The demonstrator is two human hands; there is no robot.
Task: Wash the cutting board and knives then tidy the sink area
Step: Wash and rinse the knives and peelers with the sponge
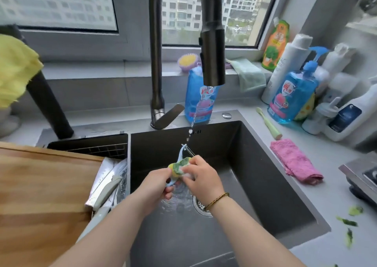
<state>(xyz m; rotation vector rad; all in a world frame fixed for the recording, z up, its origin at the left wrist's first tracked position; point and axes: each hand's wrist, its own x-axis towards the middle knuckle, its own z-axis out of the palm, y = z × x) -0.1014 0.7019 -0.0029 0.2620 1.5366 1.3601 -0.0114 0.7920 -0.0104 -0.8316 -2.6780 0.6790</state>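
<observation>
Closest in, the board [40,185] lies flat on the left, over the sink's [265,175] side bay; on the right counter, green scraps [349,222] wait for the tidy-up. Just past the board's edge the knives [108,187] rest wet in the rack, pale handles toward us; they look rinsed, though that's a judgement.

Now the action, over the drain [201,206]: the left hand [158,185] curls round the handle of a pale-blue peeler [183,150], blade end pointing away; the right hand [202,177] pinches a yellow-green sponge [179,167] round the peeler's middle. So we're in the washing step, on a small tool.

A pink cloth [295,160] sits on the right counter, near the rim; beyond the hands the tap [213,58] gives a thin broken stream that falls just at the peeler's tip.

Next move, I'd say, is to ease the sponge off and bring the blade under that stream, fingers kept off the edge; then the board needs its turn. Bottles [291,101] crowd the far right corner.
</observation>
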